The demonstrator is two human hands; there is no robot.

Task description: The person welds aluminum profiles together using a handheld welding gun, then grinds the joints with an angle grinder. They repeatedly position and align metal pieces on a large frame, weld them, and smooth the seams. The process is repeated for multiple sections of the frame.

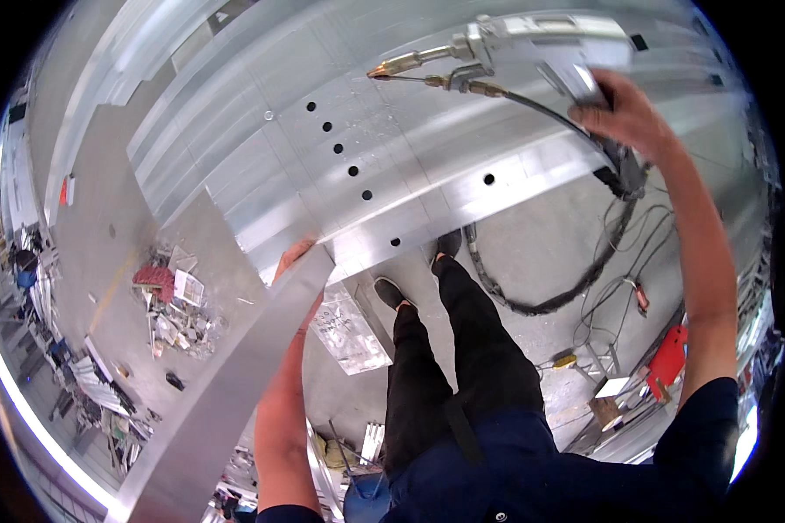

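My right hand (624, 109) grips the handle of a silver welding gun (497, 48) held above a large metal sheet assembly (279, 148). The gun's brass nozzle (392, 65) points left, with a thin wire feed tube just below it. My left hand (298, 261) holds a long flat metal strip (218, 392) against the sheet's near edge; the strip hides most of the fingers. A row of several round holes (353, 170) runs across the sheet.
A black hose (541, 301) loops on the concrete floor beside my feet (392, 292). Scrap and paper litter (170, 309) lies at the left. A red object (667, 357) and cables sit at the right. A clear plastic-wrapped piece (349, 331) lies under the sheet.
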